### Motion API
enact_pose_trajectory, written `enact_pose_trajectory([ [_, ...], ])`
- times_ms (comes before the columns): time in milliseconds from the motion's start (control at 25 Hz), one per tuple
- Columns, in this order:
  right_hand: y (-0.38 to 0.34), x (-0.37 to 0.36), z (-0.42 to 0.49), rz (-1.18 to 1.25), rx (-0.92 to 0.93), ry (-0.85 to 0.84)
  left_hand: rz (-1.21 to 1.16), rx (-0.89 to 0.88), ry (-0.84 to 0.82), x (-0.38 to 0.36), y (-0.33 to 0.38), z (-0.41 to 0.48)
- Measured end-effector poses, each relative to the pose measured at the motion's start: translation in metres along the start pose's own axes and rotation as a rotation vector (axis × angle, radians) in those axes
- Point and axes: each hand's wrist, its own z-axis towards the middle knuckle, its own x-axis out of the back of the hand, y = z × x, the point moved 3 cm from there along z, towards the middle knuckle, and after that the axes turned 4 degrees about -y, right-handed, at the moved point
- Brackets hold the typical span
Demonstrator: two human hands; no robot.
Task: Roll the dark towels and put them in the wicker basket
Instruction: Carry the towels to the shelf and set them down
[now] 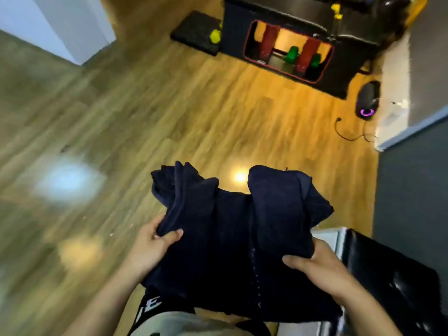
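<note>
Now, left hand (148,248), right hand (322,270), both gripping dark towels (232,229)

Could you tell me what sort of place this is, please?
Probably a home workout room: wood floor, a dark rack holding green dumbbells, and a yellow dumbbell on a mat.

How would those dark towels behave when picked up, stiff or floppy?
Probably floppy: the dark towels sag and fold between the left hand and right hand, loose ends flopping beyond the grips. Likely light for their bulk, since two side grips carry them. Unlikely to slip: the cloth bunches under the thumbs.
</note>
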Motion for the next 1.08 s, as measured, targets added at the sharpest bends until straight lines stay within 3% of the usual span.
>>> enact_pose_trajectory([
  [200,-0.146,-0.140,0.068,-0.220,0.067,-0.215,-0.145,0.011,0.203,0.172,-0.013,0.013],
  [520,-0.360,-0.319,0.172,-0.418,0.233,-0.527,-0.419,0.029,0.619,0.367,0.002,0.030],
  [840,-0.608,-0.493,0.291,-0.590,0.422,-0.811,-0.541,0.010,0.988,0.524,0.103,0.108],
  [1080,-0.752,-0.593,0.351,-0.721,0.465,-0.921,-0.644,0.001,1.079,0.630,0.146,0.177],
])
